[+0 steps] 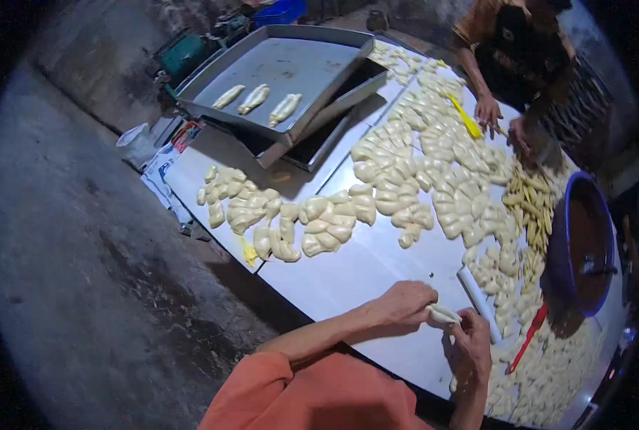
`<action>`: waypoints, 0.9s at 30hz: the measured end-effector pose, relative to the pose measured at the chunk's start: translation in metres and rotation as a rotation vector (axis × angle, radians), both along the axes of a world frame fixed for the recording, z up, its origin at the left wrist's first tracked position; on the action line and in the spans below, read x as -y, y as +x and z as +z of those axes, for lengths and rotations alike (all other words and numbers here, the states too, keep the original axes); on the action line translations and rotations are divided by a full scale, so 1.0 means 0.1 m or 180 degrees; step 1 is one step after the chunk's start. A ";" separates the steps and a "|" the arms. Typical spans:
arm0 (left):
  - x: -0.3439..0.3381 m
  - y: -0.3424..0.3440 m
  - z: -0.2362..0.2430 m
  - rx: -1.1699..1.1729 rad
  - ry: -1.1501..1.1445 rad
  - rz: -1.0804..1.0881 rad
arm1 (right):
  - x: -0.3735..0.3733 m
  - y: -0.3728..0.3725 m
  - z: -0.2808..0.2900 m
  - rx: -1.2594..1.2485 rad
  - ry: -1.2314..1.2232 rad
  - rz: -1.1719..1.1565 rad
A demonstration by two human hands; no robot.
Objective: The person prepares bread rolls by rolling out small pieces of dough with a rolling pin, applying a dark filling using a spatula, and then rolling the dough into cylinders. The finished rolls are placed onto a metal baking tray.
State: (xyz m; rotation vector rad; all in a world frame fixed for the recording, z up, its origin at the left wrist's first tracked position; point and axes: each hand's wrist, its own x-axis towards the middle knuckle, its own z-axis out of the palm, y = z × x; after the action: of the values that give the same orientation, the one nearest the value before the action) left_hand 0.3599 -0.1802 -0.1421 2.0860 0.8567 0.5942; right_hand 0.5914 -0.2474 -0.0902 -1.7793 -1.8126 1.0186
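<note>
Over the near part of the white table [377,276], a small folded piece of pale dough [443,314] is held between my two hands. My left hand [405,302] pinches its left end, and my right hand [471,344] has fingers closed on the right end. Just beyond my right hand lies a white rolling pin [479,301]. Clusters of rounded dough pieces [332,226] cover much of the table. Three long shaped dough pieces [255,99] rest in a grey metal baking tray [298,39] at the far left, stacked crookedly on another tray.
At the right stands a purple basin [612,236] holding a brown mass, beside a pile of yellow strips [531,204]. A red-handled tool [529,338] lies near it. Across the table another person [524,61] works with both hands near a yellow tool [465,117].
</note>
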 end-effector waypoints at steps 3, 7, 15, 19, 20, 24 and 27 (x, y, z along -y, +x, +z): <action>-0.07 -0.34 0.31 -0.0247 -0.0559 0.0137 | -0.34 -0.09 0.08 -0.0453 -0.0632 -0.0253; -0.25 -0.96 0.33 -0.0006 -0.0270 0.0765 | -0.91 -0.52 0.08 -0.0305 0.0120 0.0483; -1.07 -2.90 1.12 0.0076 0.0999 0.1581 | -2.40 -2.51 0.83 -0.0572 0.0837 0.1196; -1.62 -4.03 1.40 -0.0106 0.1220 0.2154 | -3.33 -3.85 1.04 -0.0566 0.1324 0.1629; -1.80 -4.24 1.49 -0.0376 0.1163 0.2282 | -3.58 -4.13 1.07 -0.0700 0.1264 0.1573; -2.42 -5.15 1.46 -0.0679 0.1463 0.2777 | -4.52 -5.33 1.07 -0.0449 0.1794 0.2001; -2.80 -5.62 1.37 -0.0767 0.1308 0.2924 | -5.03 -6.03 0.98 -0.0522 0.1523 0.2150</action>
State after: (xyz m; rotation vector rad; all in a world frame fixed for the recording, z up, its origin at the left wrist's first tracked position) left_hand -0.2019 0.1001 -0.0046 2.0562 2.0045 1.0671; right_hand -0.0119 0.2554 0.0074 -0.7912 -2.3507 0.8073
